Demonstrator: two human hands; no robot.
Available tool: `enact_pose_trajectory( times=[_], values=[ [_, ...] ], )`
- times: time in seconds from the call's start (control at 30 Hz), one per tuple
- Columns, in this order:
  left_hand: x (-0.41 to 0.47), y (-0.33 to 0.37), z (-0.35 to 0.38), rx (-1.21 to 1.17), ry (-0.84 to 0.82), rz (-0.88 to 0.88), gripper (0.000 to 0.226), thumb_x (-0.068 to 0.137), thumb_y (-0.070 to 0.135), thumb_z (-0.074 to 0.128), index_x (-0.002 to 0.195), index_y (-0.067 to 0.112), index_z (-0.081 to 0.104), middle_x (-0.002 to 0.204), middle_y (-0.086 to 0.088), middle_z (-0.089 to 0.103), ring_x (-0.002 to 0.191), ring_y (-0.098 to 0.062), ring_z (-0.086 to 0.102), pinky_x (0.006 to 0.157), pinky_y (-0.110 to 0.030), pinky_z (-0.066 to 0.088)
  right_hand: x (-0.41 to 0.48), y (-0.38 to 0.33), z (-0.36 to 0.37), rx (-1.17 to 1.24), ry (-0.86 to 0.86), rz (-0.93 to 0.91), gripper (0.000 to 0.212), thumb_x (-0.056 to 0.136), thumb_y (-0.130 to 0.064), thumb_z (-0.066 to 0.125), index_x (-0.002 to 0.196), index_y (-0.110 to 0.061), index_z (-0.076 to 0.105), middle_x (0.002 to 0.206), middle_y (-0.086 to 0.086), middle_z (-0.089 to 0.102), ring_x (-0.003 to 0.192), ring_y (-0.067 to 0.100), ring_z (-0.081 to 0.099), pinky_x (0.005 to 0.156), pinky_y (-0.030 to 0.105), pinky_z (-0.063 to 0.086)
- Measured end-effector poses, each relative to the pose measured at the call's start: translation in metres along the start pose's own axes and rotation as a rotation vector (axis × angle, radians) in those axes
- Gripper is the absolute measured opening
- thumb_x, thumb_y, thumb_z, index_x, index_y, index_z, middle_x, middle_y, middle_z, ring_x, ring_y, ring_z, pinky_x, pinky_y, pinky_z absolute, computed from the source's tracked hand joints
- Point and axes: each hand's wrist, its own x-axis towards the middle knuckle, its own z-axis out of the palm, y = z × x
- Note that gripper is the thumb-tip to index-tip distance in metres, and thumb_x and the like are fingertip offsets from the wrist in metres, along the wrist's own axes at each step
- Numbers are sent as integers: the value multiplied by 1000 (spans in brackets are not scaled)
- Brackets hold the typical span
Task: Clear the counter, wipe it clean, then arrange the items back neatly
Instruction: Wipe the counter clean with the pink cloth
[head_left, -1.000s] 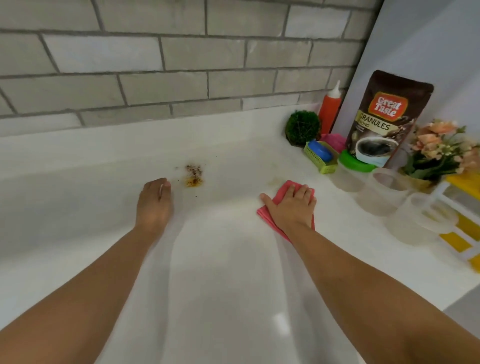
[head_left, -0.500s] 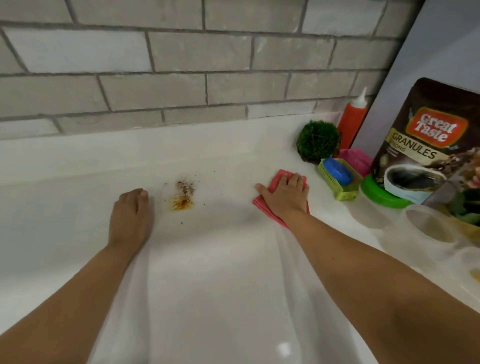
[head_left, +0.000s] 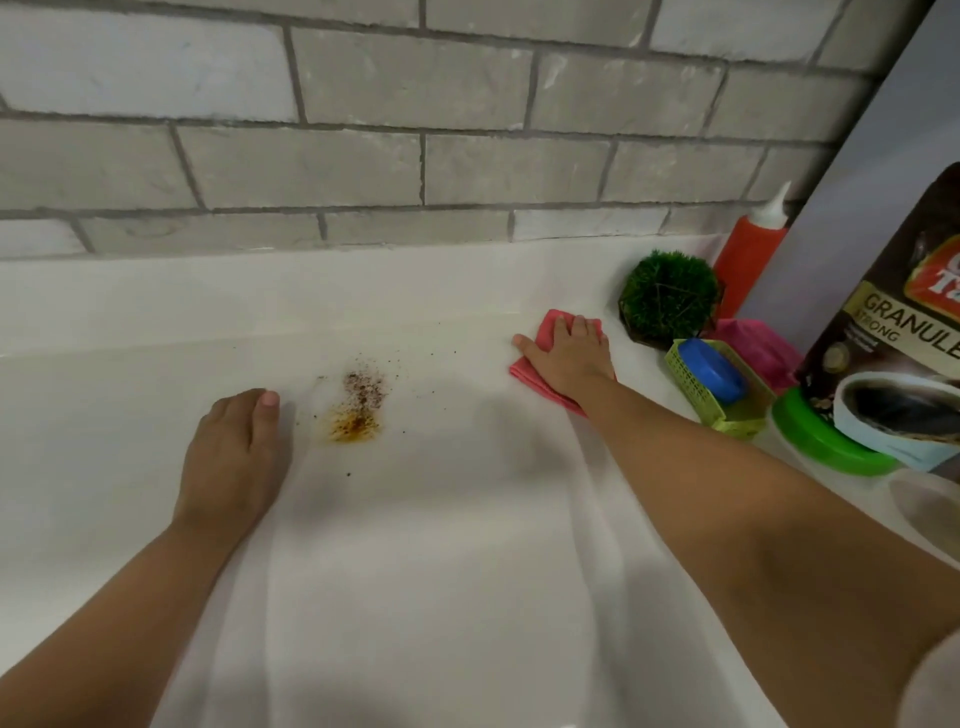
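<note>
My right hand (head_left: 569, 356) presses flat on a pink cloth (head_left: 540, 376) near the back of the white counter (head_left: 441, 545). Only the cloth's edges show around my fingers. My left hand (head_left: 231, 457) rests palm down on the counter, fingers together, holding nothing. Between my hands lies a brown and orange stain (head_left: 358, 410) with dark specks scattered around it. The stain sits just right of my left hand, apart from the cloth.
Items crowd the right end: a green moss ball (head_left: 667, 299), a red squeeze bottle (head_left: 748, 254), a green basket with a blue object (head_left: 714, 384), a pink item (head_left: 753, 348), a coffee granules pouch (head_left: 893, 332), a green lid (head_left: 826, 447). A brick wall (head_left: 415, 130) runs behind.
My right hand has slid the pink cloth away from me toward the back wall and the moss ball. The camera has moved closer and leftward. My left hand stays beside the stain.
</note>
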Motion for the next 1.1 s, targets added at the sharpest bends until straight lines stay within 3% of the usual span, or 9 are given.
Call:
enact_pose_trajectory(
  times=[0.17,0.27,0.33,0.43,0.6,0.7,0.83,1.0,1.1],
  values=[
    [-1,4,-1,-5,-7,-16,38,101,21,30,113,-3,57,117,-24,57,113,-36,47,96,-40,33,-78,-14,3,62,25,-194,83,90,-65,26,148,-6,18,155,16,16,144,28,11,119,40,8],
    [-1,5,-2,-8,-12,-23,39,101,22,29,114,-2,56,118,-23,57,113,-36,47,97,-41,33,-149,-21,3,100,-39,-291,97,78,-75,5,149,-9,12,158,11,8,146,23,4,120,36,3],
    [-2,5,-3,-8,-18,-28,39,101,23,29,114,-1,56,118,-22,57,113,-35,47,97,-40,33,-169,-18,4,107,-62,-307,91,82,-72,0,150,-13,12,158,7,7,147,19,3,119,31,-1],
    [-2,4,-3,-7,-25,-53,40,101,25,28,116,1,56,121,-20,56,116,-34,46,97,-39,33,-143,-11,9,148,-9,-228,60,99,-44,21,149,-12,15,158,8,9,146,20,6,118,31,1],
    [0,5,-2,-23,-16,-69,40,101,25,27,116,3,56,121,-17,56,115,-31,46,96,-35,31,-41,7,10,80,87,-97,53,100,-31,25,147,-6,23,154,16,19,144,29,15,117,39,11],
    [1,5,0,-29,2,-51,37,101,23,28,110,1,57,115,-17,58,110,-30,47,86,-28,28,4,0,4,69,99,-76,49,100,-25,21,146,-7,24,153,15,23,142,29,18,118,40,13],
    [2,4,1,-24,9,-51,37,101,24,28,106,3,57,111,-13,58,106,-27,47,82,-23,24,19,-40,4,72,104,-205,46,100,-14,22,145,-13,30,150,8,31,139,25,24,117,36,16],
    [1,6,1,-9,27,-8,34,101,19,30,102,0,58,104,-16,59,104,-30,49,79,-22,24,6,-95,24,161,88,-422,43,101,-18,24,142,-14,37,150,5,34,141,21,24,117,33,15],
    [1,8,-2,-17,24,-23,35,101,19,30,103,0,58,105,-16,59,104,-29,48,78,-19,22,-14,-87,15,362,55,-552,38,101,-17,31,136,-18,46,142,-2,46,134,17,36,105,16,22]
  ],
)
